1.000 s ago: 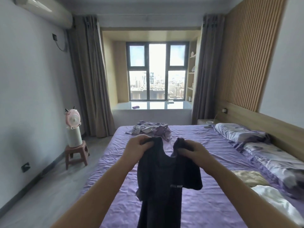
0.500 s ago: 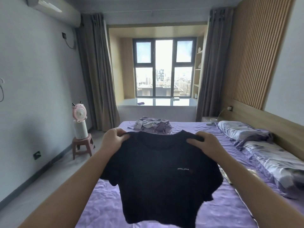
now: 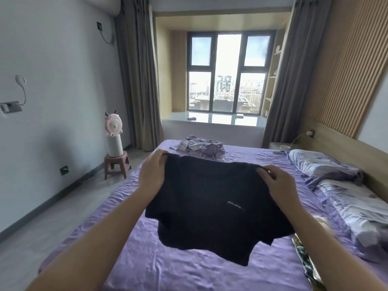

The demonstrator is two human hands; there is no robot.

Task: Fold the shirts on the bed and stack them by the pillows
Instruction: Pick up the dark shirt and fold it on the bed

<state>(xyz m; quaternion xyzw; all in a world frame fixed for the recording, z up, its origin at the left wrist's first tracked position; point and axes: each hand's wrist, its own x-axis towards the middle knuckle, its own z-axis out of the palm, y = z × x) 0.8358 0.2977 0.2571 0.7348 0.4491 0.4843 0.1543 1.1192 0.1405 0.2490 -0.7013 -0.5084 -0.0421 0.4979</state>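
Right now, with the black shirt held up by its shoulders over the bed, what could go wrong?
1. The black shirt hangs tilted, its hem uneven; laid down like this it may crease or fold crooked.
2. The left hand and right hand pinch only the shoulder edges, so one side could slip.
3. The crumpled lilac garment lies just beyond; a far throw could land on it.

Black shirt [image 3: 210, 202] — spread above bed [image 3: 189, 269]
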